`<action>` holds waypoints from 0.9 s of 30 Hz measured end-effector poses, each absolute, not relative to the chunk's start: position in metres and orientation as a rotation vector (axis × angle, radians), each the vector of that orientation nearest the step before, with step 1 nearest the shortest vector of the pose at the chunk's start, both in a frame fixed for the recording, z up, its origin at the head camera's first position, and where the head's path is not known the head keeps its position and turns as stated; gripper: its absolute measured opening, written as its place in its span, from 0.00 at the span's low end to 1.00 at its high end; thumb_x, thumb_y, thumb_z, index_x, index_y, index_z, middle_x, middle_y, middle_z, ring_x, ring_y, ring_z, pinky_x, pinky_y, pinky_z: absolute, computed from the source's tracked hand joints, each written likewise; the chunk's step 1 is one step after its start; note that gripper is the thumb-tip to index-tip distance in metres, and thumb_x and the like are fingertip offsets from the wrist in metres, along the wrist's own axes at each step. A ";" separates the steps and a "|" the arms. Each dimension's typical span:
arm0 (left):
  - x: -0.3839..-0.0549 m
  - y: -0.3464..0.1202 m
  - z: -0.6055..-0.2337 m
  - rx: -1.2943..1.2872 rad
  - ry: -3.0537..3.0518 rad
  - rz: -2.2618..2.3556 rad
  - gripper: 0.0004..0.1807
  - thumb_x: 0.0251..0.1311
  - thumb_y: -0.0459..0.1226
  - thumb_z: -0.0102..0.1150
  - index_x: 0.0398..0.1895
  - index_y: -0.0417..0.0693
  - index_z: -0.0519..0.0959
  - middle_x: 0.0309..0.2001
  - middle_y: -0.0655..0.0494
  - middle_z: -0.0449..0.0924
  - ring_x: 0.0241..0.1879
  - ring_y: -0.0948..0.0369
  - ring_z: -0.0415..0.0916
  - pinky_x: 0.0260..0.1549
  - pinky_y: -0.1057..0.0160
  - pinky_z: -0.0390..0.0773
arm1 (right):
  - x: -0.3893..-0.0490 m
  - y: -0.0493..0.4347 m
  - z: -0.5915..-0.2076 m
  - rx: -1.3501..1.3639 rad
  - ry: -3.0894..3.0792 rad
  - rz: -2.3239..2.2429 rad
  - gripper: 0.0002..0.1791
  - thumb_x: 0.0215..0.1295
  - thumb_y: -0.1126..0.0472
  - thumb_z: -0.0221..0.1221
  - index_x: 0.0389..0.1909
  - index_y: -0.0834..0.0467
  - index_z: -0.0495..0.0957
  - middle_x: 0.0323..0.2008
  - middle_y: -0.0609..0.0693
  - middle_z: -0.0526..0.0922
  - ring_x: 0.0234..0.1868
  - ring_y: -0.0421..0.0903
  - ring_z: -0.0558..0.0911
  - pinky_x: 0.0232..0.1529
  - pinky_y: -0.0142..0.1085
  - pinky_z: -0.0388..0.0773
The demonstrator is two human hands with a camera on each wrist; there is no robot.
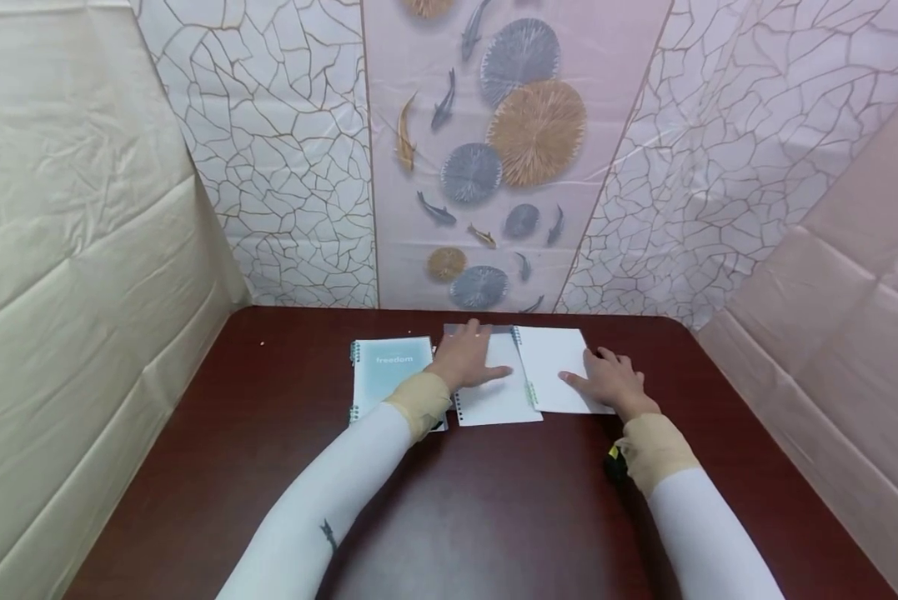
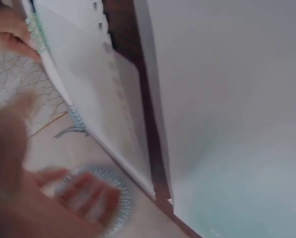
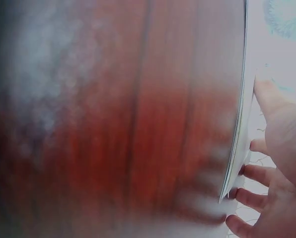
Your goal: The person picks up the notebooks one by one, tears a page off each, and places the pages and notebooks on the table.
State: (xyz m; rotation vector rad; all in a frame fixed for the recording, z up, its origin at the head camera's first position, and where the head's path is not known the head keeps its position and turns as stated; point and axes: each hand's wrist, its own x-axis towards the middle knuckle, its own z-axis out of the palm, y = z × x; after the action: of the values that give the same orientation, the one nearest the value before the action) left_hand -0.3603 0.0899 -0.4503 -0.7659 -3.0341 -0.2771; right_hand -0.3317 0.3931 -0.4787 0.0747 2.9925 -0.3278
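Note:
A spiral notebook [image 1: 561, 371] with a white page on top lies at the right of the group, with rings along its left edge. My right hand [image 1: 609, 379] rests at its right edge, thumb on the page and fingers spread beside the edge. Left of it lies a stack of loose white punched sheets [image 1: 494, 404], with a clear sheet [image 1: 501, 330] showing at its far end. Over this stack my left hand [image 1: 467, 354] is spread, thumb out; it is blurred in the left wrist view, and contact cannot be told. A teal "freedom" notebook [image 1: 388, 367] lies farther left, partly behind my left wrist.
The dark reddish-brown table [image 1: 456, 517] reaches back to a patterned wall covering [image 1: 291, 167]. Beige fabric panels [image 1: 96, 292] stand at both sides. A small black and yellow object [image 1: 614, 462] shows at my right wrist.

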 end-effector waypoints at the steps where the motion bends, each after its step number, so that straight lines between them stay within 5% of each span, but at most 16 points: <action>1: -0.361 0.094 -0.450 -0.841 -3.026 -0.297 0.55 0.66 0.72 0.56 0.85 0.47 0.57 0.78 0.44 0.60 0.76 0.46 0.62 0.68 0.44 0.74 | -0.332 0.394 -0.478 0.074 2.992 -0.322 0.56 0.74 0.25 0.49 0.84 0.65 0.53 0.80 0.75 0.50 0.76 0.80 0.50 0.66 0.82 0.49; 9: -0.369 0.135 -0.463 -1.071 -3.065 -0.326 0.66 0.60 0.81 0.45 0.88 0.49 0.42 0.88 0.53 0.34 0.86 0.51 0.34 0.79 0.41 0.51 | -0.331 0.401 -0.483 0.104 2.969 -0.285 0.55 0.75 0.25 0.48 0.84 0.64 0.53 0.80 0.74 0.50 0.76 0.80 0.50 0.66 0.83 0.49; 16: -0.380 0.143 -0.464 -1.112 -3.120 -0.130 0.68 0.58 0.80 0.51 0.88 0.49 0.42 0.87 0.52 0.33 0.85 0.50 0.35 0.79 0.41 0.51 | -0.338 0.391 -0.484 0.069 2.987 -0.283 0.57 0.72 0.22 0.48 0.84 0.63 0.54 0.80 0.74 0.52 0.76 0.80 0.51 0.66 0.83 0.50; 27: -0.380 0.141 -0.467 -1.151 -3.190 -0.260 0.68 0.58 0.82 0.44 0.88 0.46 0.42 0.88 0.51 0.33 0.85 0.50 0.32 0.81 0.42 0.44 | -0.338 0.394 -0.482 0.094 2.965 -0.282 0.56 0.73 0.23 0.49 0.84 0.62 0.53 0.81 0.73 0.51 0.77 0.79 0.50 0.67 0.82 0.50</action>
State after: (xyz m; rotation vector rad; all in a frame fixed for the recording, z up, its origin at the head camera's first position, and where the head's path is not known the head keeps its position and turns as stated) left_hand -0.3801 0.1410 -0.4674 -1.1510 -3.1899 -0.2602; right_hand -0.3378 0.3945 -0.4824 0.0941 2.9652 -0.2823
